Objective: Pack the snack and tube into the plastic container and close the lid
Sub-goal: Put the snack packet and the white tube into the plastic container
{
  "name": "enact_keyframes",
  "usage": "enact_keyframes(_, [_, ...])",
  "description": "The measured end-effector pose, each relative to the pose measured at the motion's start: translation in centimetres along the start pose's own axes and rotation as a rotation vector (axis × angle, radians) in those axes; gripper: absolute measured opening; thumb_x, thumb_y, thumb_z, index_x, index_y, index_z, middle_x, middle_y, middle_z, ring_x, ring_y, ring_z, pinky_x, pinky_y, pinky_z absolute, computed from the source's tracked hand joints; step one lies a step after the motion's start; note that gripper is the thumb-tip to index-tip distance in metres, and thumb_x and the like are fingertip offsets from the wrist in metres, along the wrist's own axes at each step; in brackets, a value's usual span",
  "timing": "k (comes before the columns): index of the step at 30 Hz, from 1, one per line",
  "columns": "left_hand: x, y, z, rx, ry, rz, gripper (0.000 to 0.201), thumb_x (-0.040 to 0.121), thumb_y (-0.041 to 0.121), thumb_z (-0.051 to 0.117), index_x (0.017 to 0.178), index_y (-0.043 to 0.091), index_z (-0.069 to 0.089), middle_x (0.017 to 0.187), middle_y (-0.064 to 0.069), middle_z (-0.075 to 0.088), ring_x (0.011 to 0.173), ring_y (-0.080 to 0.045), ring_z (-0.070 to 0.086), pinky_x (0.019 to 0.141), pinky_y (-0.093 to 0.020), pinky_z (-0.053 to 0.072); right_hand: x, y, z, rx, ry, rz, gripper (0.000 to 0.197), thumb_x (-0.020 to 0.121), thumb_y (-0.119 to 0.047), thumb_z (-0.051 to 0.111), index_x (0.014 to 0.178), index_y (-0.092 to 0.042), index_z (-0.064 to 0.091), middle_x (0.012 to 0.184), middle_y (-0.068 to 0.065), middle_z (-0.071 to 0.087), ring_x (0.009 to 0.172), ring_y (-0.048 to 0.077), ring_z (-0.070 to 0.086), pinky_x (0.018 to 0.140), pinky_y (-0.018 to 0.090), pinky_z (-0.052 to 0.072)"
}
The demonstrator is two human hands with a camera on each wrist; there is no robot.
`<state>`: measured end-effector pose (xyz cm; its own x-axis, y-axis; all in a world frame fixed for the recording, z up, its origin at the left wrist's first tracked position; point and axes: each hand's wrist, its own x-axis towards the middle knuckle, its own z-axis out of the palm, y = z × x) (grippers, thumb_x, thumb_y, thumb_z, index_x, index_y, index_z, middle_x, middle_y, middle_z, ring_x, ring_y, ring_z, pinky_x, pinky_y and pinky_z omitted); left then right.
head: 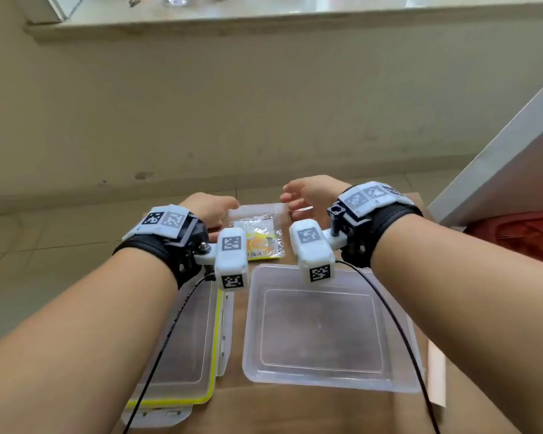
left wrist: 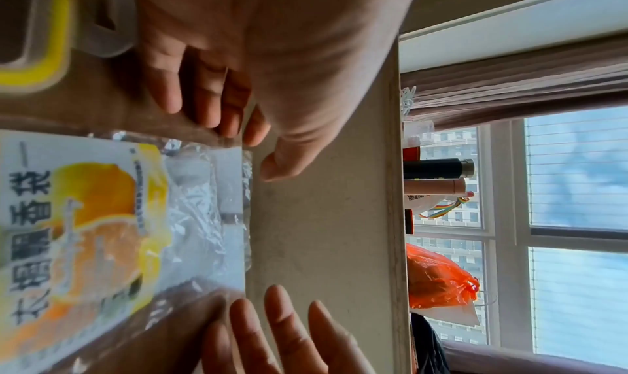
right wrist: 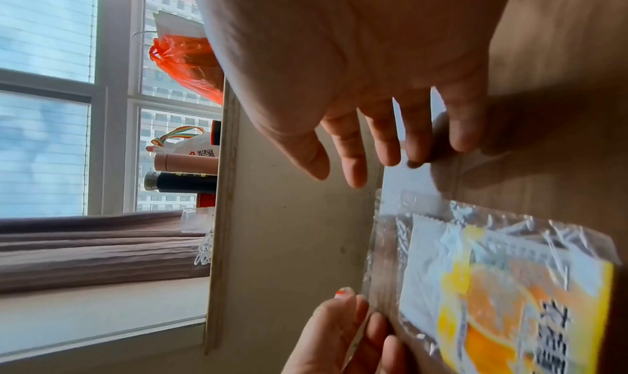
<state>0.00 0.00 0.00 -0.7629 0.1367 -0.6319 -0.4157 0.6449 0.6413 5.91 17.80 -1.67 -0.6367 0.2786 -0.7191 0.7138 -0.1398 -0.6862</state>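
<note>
The snack packet point(head: 259, 236) lies flat on the brown surface point(head: 237, 324), just beyond the far rim of the open container point(head: 326, 327), its long axis running away from the person. Its clear far end sits between the two hands — the left hand point(head: 212, 211) at its left edge, the right hand point(head: 311, 194) at its right. Both look about equally near. In the left wrist view the left hand's fingertips point(left wrist: 217, 116) curl loosely down beside the packet's edge; whether they touch it I cannot tell. The right hand is spread, fingers point(right wrist: 390, 143) relaxed and hovering just above the packet's corner, holding nothing. The lid point(head: 185, 339) with its yellow seal lies left of the container. No tube is visible.
</note>
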Motion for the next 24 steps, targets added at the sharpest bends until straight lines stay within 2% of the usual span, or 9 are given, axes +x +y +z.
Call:
enact_keyframes(2, [0.2, -0.2, 0.2, 0.032, 0.015, 0.038, 0.019, 0.084, 0.023, 0.066, 0.078, 0.006, 0.059, 0.082, -0.005, 0.062, 0.061, -0.016, 0.059, 0.043, -0.023, 0.048, 0.3, 0.0, 0.2, -0.067, -0.047, 0.002, 0.028, 0.091, -0.032, 0.054, 0.079, -0.008, 0.062, 0.078, 0.006, 0.050, 0.064, 0.018, 0.048, 0.067, 0.031, 0.047])
enact_keyframes(5, [0.4, 0.0, 0.3, 0.129, 0.024, 0.093, 0.016, 0.086, 0.017, 0.064, 0.077, 0.005, 0.061, 0.073, -0.005, 0.062, 0.038, -0.012, 0.057, 0.031, -0.015, 0.040, 0.9, -0.1, 0.4, -0.153, -0.087, -0.015, 0.033, 0.088, -0.035, 0.055, 0.083, -0.004, 0.065, 0.081, 0.011, 0.058, 0.087, 0.028, 0.059, 0.100, 0.042, 0.050])
enact_keyframes(10, [-0.2, -0.1, -0.1, 0.335, 0.035, 0.217, 0.019, 0.088, 0.019, 0.062, 0.099, 0.009, 0.074, 0.107, -0.007, 0.072, 0.088, -0.022, 0.065, 0.073, -0.028, 0.051, 0.0, 0.3, 1.0, -0.187, -0.116, -0.074, 0.035, 0.089, -0.035, 0.054, 0.076, -0.004, 0.064, 0.083, 0.011, 0.059, 0.092, 0.032, 0.057, 0.104, 0.046, 0.046])
enact_keyframes(13, [-1.1, 0.5, -0.4, 0.208, 0.055, 0.281, 0.019, 0.087, 0.019, 0.063, 0.096, 0.007, 0.073, 0.106, -0.012, 0.072, 0.094, -0.027, 0.067, 0.091, -0.038, 0.052, -1.1, -0.1, 1.0, -0.158, -0.081, -0.208, 0.030, 0.090, -0.030, 0.055, 0.073, -0.007, 0.065, 0.091, 0.009, 0.060, 0.091, 0.029, 0.058, 0.103, 0.048, 0.048])
enact_keyframes(15, [-1.9, 0.9, -0.7, 0.089, 0.078, 0.338, 0.017, 0.085, 0.021, 0.063, 0.092, 0.008, 0.073, 0.103, -0.012, 0.073, 0.091, -0.026, 0.068, 0.094, -0.043, 0.054, -2.2, -0.4, 0.8, -0.069, -0.033, -0.325, 0.023, 0.089, -0.025, 0.057, 0.074, -0.010, 0.065, 0.087, 0.006, 0.064, 0.084, 0.027, 0.063, 0.087, 0.044, 0.057])
enact_keyframes(17, [-3.1, 1.1, -0.8, -0.005, 0.091, 0.388, 0.013, 0.085, 0.018, 0.062, 0.075, 0.012, 0.069, 0.093, -0.010, 0.073, 0.089, -0.027, 0.070, 0.092, -0.046, 0.055, -3.9, -0.4, 0.6, -0.043, 0.003, -0.398, 0.017, 0.088, -0.024, 0.057, 0.077, -0.014, 0.064, 0.080, 0.000, 0.065, 0.073, 0.023, 0.065, 0.066, 0.033, 0.053])
enact_keyframes(20, [-4.9, 1.5, -1.0, -0.096, 0.079, 0.457, 0.019, 0.089, 0.014, 0.059, 0.070, 0.015, 0.062, 0.075, -0.005, 0.067, 0.073, -0.022, 0.067, 0.088, -0.041, 0.056, -6.5, -0.3, 0.0, -0.049, 0.032, -0.482, 0.016, 0.086, -0.025, 0.057, 0.077, -0.016, 0.066, 0.077, -0.003, 0.065, 0.072, 0.020, 0.065, 0.080, 0.037, 0.051])
enact_keyframes(22, [-6.3, 1.5, -1.1, -0.115, 0.057, 0.475, 0.017, 0.090, 0.014, 0.060, 0.073, 0.017, 0.061, 0.073, -0.004, 0.066, 0.060, -0.016, 0.066, 0.073, -0.038, 0.059, -8.3, -0.2, -0.7, -0.061, 0.038, -0.503, 0.016, 0.086, -0.026, 0.058, 0.079, -0.016, 0.068, 0.079, -0.002, 0.067, 0.076, 0.021, 0.066, 0.090, 0.042, 0.052])
enact_keyframes(24, [-7.5, 1.2, -1.1, -0.082, 0.049, 0.472, 0.015, 0.088, 0.016, 0.062, 0.074, 0.017, 0.063, 0.073, -0.003, 0.068, 0.050, -0.012, 0.066, 0.058, -0.030, 0.056, -9.9, 0.3, -1.4, -0.074, 0.031, -0.507, 0.017, 0.087, -0.027, 0.058, 0.081, -0.015, 0.069, 0.082, 0.000, 0.068, 0.078, 0.021, 0.068, 0.091, 0.042, 0.054])
